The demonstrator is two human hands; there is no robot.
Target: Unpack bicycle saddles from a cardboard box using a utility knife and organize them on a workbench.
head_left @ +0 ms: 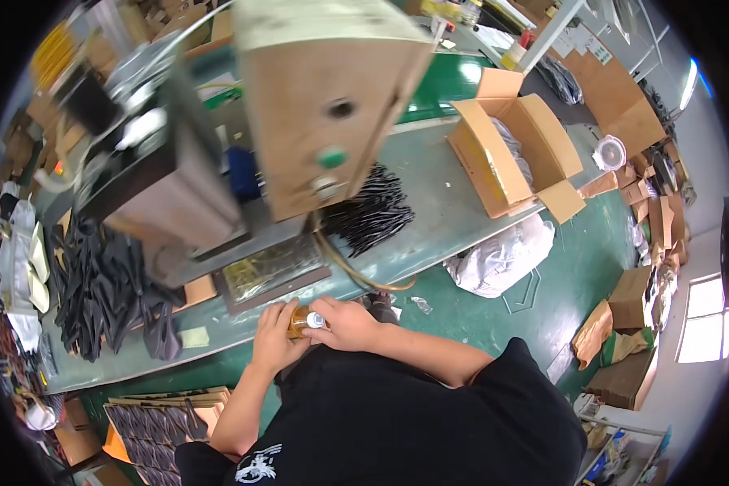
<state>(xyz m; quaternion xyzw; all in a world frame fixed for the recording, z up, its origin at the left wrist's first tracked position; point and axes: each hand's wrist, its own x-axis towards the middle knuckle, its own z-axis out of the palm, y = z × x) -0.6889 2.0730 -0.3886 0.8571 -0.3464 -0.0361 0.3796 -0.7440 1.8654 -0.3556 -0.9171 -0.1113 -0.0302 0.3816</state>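
Close to my body, at the front edge of the workbench [417, 231], I hold a small amber bottle [300, 322] with a white cap. My left hand [275, 336] is wrapped round the bottle's left side. From the other side, my right hand [346, 324] is closed at the bottle by the white cap, its fingers partly hidden. Just beyond my hands lies a flat plate [275, 267] with a shiny, yellowish surface. A beige machine box [316, 105] with a green button stands over the bench ahead of me.
Black strips [373, 211] lie in a pile behind the machine. To the left are many dark pieces [105, 283]. An open cardboard box [502, 154] stands at the right of the bench. A white sack [502, 255] is below it on the floor.
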